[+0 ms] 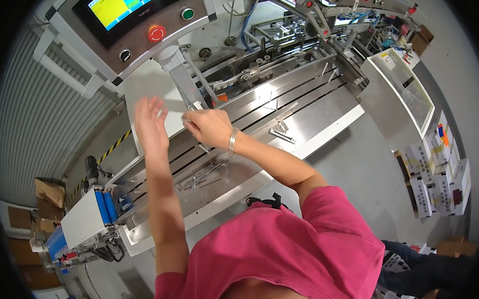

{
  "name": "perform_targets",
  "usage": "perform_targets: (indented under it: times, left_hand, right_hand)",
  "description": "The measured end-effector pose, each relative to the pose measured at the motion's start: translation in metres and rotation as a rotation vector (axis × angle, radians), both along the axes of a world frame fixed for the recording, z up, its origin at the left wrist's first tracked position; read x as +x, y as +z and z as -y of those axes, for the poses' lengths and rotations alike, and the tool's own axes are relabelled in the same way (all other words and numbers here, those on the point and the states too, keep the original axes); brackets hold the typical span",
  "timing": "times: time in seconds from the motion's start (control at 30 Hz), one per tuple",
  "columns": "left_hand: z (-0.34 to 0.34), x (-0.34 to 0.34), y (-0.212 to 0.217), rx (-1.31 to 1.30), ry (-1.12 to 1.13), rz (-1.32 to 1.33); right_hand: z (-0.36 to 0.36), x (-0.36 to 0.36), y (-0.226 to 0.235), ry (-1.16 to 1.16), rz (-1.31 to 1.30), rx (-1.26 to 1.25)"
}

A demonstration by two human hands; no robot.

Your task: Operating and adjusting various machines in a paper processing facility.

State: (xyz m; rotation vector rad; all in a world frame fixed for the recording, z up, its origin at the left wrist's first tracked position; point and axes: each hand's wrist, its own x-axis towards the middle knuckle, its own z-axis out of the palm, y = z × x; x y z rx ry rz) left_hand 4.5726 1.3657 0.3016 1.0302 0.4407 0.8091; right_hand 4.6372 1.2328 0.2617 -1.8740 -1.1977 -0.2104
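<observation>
My left hand (152, 126) is raised over the left part of the steel machine bed (315, 111), near a white panel (151, 86). Its fingers are spread and slightly blurred, with nothing seen in them. Just to its right, my right hand (212, 128) is closed, thumb and fingers curled together; whatever they may hold is hidden. A silver bracelet (232, 140) circles that wrist. Beneath my arms, several loose metal parts (203, 175) lie on the slotted bed. Farther right lies a small metal bracket (283, 136).
A control panel (138, 25) with a lit screen and a red emergency button (156, 33) overhangs the far left. Machine rails and rods (252, 69) run behind the bed. Blue rollers (105, 206) sit at its left end, a hinged clear cover (402, 89) at its right. Boxes (435, 167) are stacked beyond.
</observation>
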Motion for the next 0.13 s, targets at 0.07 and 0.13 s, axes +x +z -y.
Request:
perform_targets:
  times: [0.07,0.13]
  left_hand:
    - [0.016,-0.021,-0.014,0.153,-0.016,-0.099]
    - [0.024,-0.042,-0.032,0.176,-0.048,-0.23]
  right_hand:
    - [0.01,-0.005,-0.013,0.023,-0.011,-0.18]
    - [0.023,-0.013,-0.009,0.108,-0.072,-0.536]
